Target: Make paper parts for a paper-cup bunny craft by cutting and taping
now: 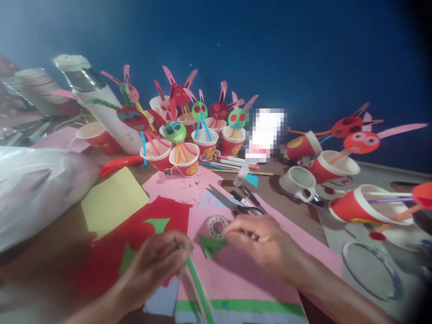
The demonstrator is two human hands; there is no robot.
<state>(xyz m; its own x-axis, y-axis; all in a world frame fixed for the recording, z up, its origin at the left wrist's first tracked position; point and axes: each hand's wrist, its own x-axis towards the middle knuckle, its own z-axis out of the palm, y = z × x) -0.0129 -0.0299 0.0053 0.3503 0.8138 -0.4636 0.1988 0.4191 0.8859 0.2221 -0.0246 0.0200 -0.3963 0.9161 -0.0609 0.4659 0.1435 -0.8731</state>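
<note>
My left hand [158, 258] is closed around the top of a long, thin green strip [201, 290], which slants down toward the lower edge. A whitish strip [191, 288] runs alongside it. My right hand [259, 240] is closed in a pinch beside a clear roll of tape [216, 227]; what its fingers hold, if anything, is too small to make out. Under the roll lies a green paper scrap [212, 246] on pink paper [249, 279]. Red paper [111, 252] with green cut pieces lies beneath and left of my left hand.
Red-and-white paper cups [184, 164] with paper bunny-like faces stand along the back. Scissors [222, 198] and markers lie mid-table. A white mug [299, 182] and tipped cups are at right. A plastic bag [40, 193] and yellow paper [114, 202] occupy the left.
</note>
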